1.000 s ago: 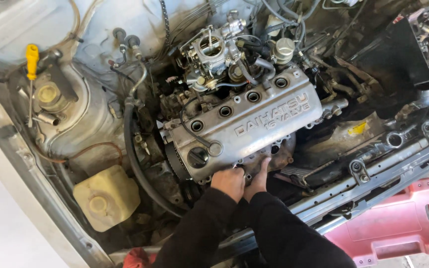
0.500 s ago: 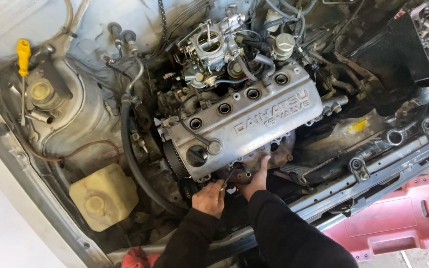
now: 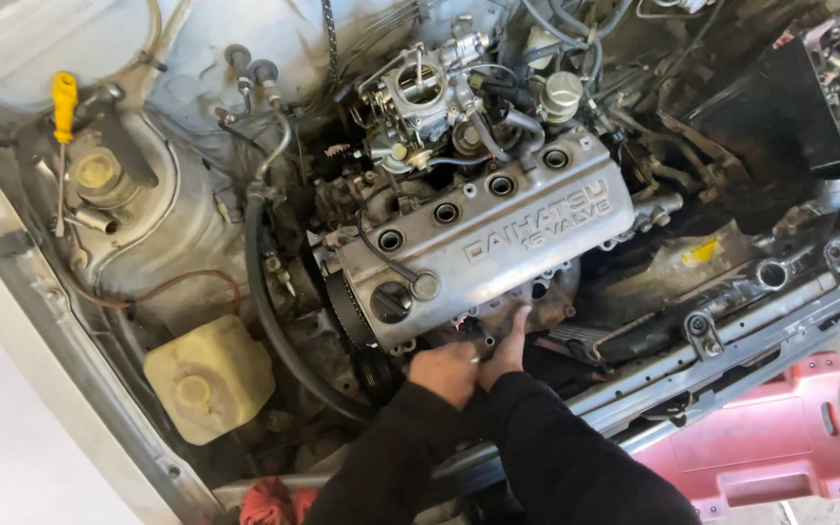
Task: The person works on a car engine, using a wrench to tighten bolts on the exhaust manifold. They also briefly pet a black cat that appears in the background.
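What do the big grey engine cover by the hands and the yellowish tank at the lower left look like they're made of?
The valve cover, just above the left hand and right hand, looks like cast metal, probably aluminium: dull silver-grey, with raised moulded lettering and grime. The yellowish reservoir looks like moulded plastic: a cloudy, rounded, discoloured body with a round cap.

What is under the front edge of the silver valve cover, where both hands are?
Under the valve cover a rusty manifold shows. The left hand and right hand cover whatever lies beneath them.
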